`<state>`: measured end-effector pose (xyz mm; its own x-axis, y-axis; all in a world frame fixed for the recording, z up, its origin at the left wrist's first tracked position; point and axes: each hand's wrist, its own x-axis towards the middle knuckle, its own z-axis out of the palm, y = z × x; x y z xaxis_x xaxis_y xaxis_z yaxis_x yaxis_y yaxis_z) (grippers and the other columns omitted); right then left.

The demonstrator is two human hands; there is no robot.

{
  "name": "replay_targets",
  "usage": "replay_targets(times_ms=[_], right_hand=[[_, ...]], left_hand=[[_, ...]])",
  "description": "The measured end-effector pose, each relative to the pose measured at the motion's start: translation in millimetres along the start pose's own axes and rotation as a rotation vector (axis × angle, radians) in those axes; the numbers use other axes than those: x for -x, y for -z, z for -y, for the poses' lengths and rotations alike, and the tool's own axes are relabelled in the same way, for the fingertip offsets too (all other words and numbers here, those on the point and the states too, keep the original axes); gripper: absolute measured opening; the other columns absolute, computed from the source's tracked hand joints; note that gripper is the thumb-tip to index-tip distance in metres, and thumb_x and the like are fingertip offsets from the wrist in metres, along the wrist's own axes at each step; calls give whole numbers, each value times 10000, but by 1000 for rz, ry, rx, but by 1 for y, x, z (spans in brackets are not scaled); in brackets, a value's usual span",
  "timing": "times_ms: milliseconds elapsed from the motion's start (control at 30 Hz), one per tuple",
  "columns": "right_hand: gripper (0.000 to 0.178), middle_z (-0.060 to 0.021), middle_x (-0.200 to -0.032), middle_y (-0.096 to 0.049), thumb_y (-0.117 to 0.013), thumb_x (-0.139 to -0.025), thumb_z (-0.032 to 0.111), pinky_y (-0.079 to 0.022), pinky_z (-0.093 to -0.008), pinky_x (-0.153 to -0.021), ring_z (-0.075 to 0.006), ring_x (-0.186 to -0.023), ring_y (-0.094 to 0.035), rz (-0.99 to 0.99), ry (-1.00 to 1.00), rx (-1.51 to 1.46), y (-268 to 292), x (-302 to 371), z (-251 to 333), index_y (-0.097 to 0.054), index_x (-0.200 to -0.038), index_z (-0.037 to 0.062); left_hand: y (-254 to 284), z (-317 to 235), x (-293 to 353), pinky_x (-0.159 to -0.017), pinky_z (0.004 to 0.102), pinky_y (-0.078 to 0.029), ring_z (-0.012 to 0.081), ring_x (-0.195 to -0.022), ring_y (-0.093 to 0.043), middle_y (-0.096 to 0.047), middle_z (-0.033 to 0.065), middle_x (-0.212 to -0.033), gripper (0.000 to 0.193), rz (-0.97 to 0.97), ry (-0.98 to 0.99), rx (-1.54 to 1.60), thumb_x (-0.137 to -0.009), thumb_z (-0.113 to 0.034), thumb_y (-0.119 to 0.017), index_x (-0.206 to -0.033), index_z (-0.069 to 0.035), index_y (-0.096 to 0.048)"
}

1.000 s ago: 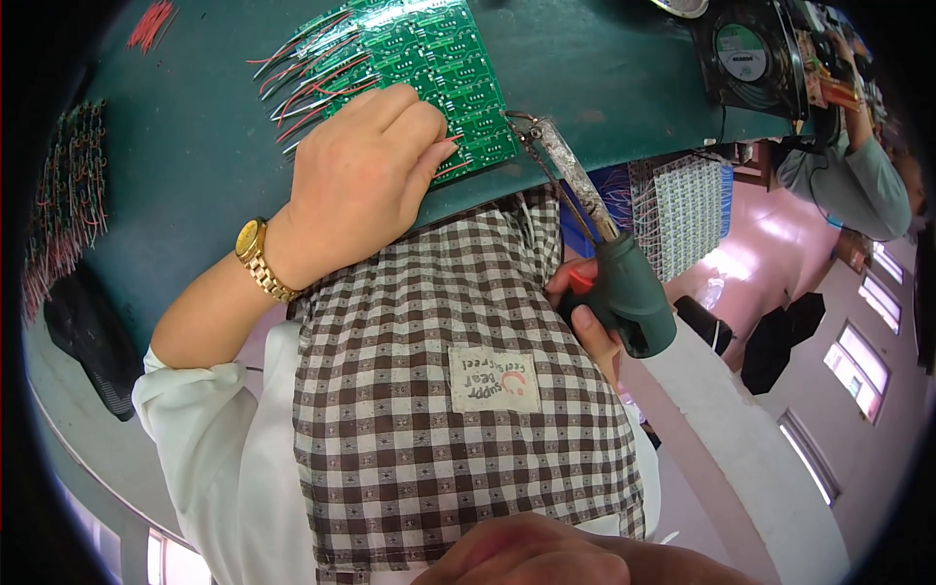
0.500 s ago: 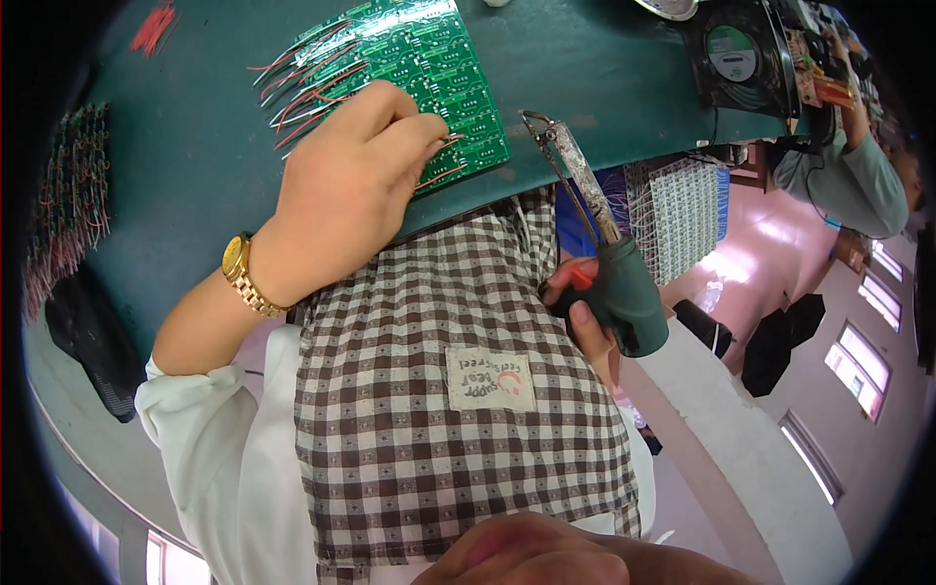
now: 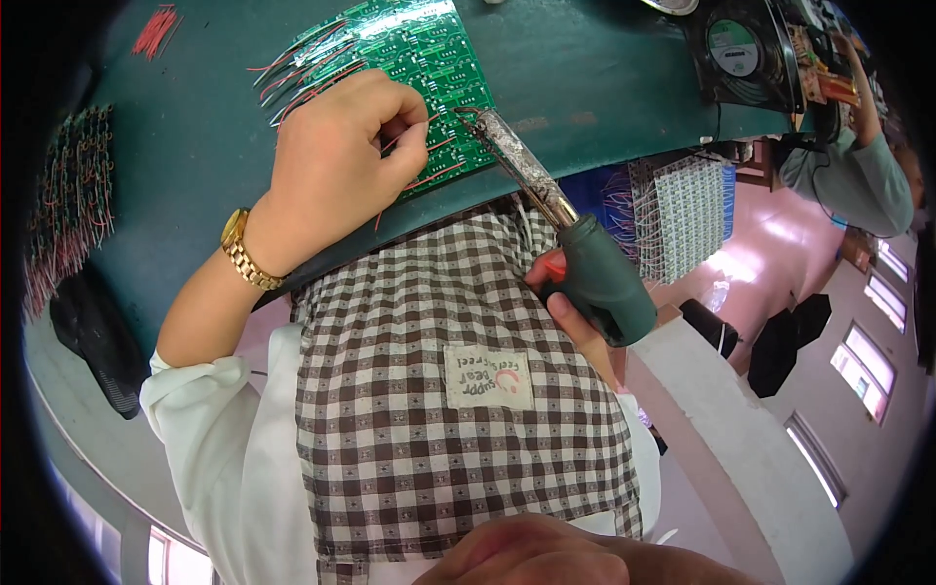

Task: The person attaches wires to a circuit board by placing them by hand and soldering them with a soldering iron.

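A green panel of circuit boards [image 3: 453,73] lies at the table's near edge, with red, white and dark wires [image 3: 297,83] sticking out past its left side. Over the panel, my left hand [image 3: 336,161] is closed in a pinch on a thin red wire [image 3: 432,119]. Other red wires [image 3: 434,178] lie across the near boards. My right hand [image 3: 561,297] grips a dark green soldering gun [image 3: 609,283] with a red trigger. Its metal tip reaches over the panel's right part, close to the left fingertips; whether it touches the board I cannot tell.
Loose red wires [image 3: 156,31] lie at the far left of the green table [image 3: 565,68]. Wired boards [image 3: 73,185] hang along the left side. A black fan [image 3: 736,54] stands far right, near another person's arm [image 3: 848,180]. More wired boards [image 3: 687,214] sit below the table edge.
The soldering gun has moved left, bringing its tip from beside the panel to over it. My left hand has shifted slightly left and away from me.
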<state>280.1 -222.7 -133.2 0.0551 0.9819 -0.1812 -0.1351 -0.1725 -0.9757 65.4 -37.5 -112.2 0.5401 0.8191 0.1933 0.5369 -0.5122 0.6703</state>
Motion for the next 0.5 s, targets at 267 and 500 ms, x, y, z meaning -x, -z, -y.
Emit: replay_targets(times_ms=[267, 500], right_hand=[[283, -80, -961, -642, -656, -865, 109, -473, -303, -772, -174, -865, -594, 0, -2, 62, 2, -1, -2, -611, -1123, 3], [235, -71, -955, -645, -649, -858, 81, -472, -304, -786, -173, -873, -596, 12, -38, 87, 0, -1, -2, -633, -1081, 8]], left_hand=[[-3, 4, -6, -515, 278, -469, 153, -592, -622, -610, 14, -698, 50, 13, -84, -56, -748, -51, -688, -751, -74, -643], [-1, 6, -4, -501, 277, -463, 143, -582, -624, -614, 5, -694, 52, 8, -86, -64, -746, -58, -690, -750, -82, -644]])
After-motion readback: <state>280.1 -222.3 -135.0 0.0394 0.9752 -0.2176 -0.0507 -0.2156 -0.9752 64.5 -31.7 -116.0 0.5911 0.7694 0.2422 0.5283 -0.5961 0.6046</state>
